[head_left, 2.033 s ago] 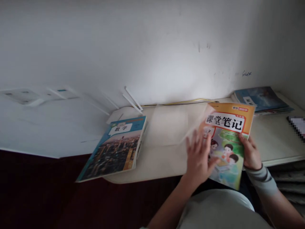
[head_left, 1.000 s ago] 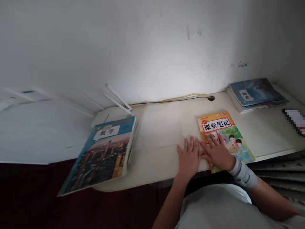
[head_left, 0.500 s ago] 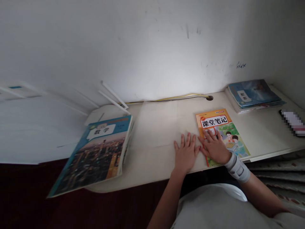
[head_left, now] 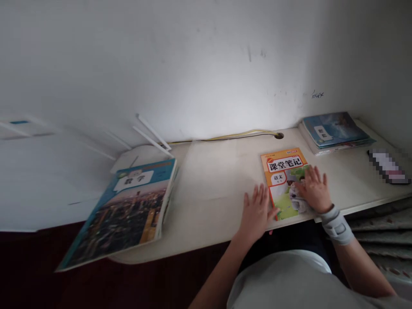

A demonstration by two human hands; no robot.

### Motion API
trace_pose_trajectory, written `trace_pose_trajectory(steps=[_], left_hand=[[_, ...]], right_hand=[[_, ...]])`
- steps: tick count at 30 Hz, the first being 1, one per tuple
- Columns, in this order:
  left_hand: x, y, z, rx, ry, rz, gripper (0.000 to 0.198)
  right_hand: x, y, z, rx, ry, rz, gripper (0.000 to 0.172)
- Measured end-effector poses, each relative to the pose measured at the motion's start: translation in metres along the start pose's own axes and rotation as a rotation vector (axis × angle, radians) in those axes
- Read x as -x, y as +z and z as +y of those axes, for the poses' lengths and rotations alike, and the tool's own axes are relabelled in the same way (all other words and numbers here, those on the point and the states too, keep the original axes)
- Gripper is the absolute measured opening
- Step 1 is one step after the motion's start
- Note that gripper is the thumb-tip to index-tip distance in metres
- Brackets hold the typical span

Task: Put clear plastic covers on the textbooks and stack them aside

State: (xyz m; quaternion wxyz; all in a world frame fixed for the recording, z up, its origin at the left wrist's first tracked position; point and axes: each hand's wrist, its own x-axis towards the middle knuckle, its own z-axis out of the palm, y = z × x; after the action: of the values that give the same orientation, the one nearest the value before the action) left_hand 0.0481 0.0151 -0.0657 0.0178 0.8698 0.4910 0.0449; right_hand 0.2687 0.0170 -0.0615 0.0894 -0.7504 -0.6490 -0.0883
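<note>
An orange workbook (head_left: 279,179) with cartoon children on its cover lies near the front edge of the white desk (head_left: 212,184). My left hand (head_left: 255,214) is open beside its left edge, with the thumb at the book's lower left side. Over the right edge of the cover is my right hand (head_left: 317,191), fingers spread, a grey strap around its wrist. It hides part of the cover picture. Neither hand is closed on anything.
A pile of books (head_left: 137,210) with a city cover juts over the desk's left front edge. More books (head_left: 334,128) are stacked at the back right, near a phone (head_left: 388,166). Cables (head_left: 222,137) run along the wall to a desk hole.
My right hand has moved right across the workbook, from its left half to its right edge, uncovering the lower left of the cover. My left hand has come closer to the book's left side.
</note>
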Motion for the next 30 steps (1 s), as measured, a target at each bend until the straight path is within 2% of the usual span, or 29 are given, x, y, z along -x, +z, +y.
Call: trace_pose_trajectory(steps=[2, 5, 8, 12, 20, 22, 26, 28, 30], left_hand=[[0.003, 0.005, 0.006, 0.021, 0.084, -0.021, 0.075], [-0.001, 0.014, 0.008, 0.033, 0.075, -0.021, 0.081], [-0.009, 0.018, 0.004, 0.031, 0.046, -0.015, 0.079], [-0.012, 0.018, 0.0, 0.015, 0.039, 0.0, 0.078], [-0.011, 0.018, 0.006, 0.086, 0.017, 0.023, 0.078], [-0.012, 0.014, 0.009, 0.117, 0.01, 0.037, 0.077], [-0.019, -0.008, 0.012, 0.281, 0.031, 0.137, 0.062], [-0.025, -0.022, 0.01, 0.557, 0.009, 0.17, 0.049], [-0.031, -0.033, 0.008, 0.962, -0.057, 0.145, 0.044]], right_hand=[[0.002, 0.004, 0.021, 0.03, 0.109, -0.036, 0.056], [0.002, 0.011, 0.035, 0.014, 0.123, -0.136, 0.056], [-0.002, 0.013, 0.032, -0.01, 0.123, -0.177, 0.059], [-0.008, 0.011, 0.027, -0.044, 0.131, -0.169, 0.059], [-0.011, 0.0, 0.034, -0.194, 0.112, -0.139, 0.06], [-0.013, -0.013, 0.033, -0.321, 0.014, -0.129, 0.061], [-0.02, -0.049, 0.017, -0.639, -0.435, -0.206, 0.06], [-0.022, -0.063, 0.001, -0.697, -0.591, -0.259, 0.058], [-0.023, -0.069, -0.017, -0.712, -0.645, -0.283, 0.055]])
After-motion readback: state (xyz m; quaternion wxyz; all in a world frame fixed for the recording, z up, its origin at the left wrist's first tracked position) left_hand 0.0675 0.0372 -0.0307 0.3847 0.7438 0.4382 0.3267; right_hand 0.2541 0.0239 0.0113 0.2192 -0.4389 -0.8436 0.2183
